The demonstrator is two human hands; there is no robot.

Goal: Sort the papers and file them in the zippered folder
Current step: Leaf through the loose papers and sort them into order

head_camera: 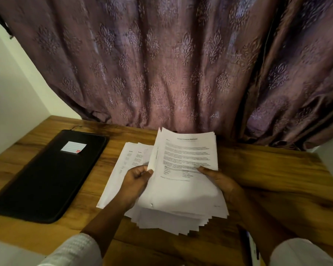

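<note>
Gripping fanned stack of white printed papers (183,196), my left hand (136,182) and right hand (222,182) fingers (202,169) clamped on its sides.

Left grip (137,179) and right grip (219,181) both curled, pinching.

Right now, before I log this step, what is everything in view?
zippered folder: one, black, closed flat on the table's left.
label: one, white and red, on the folder's cover.
held stack: one, white printed sheets, raised over the table's middle.
loose sheets: several, white, flat on the table, left of the held stack.
table: one, brown wood, under everything.
curtain: count unclear, purple patterned, behind the table.
left hand: one, grips the held stack's left edge.
right hand: one, grips its right edge.
</note>
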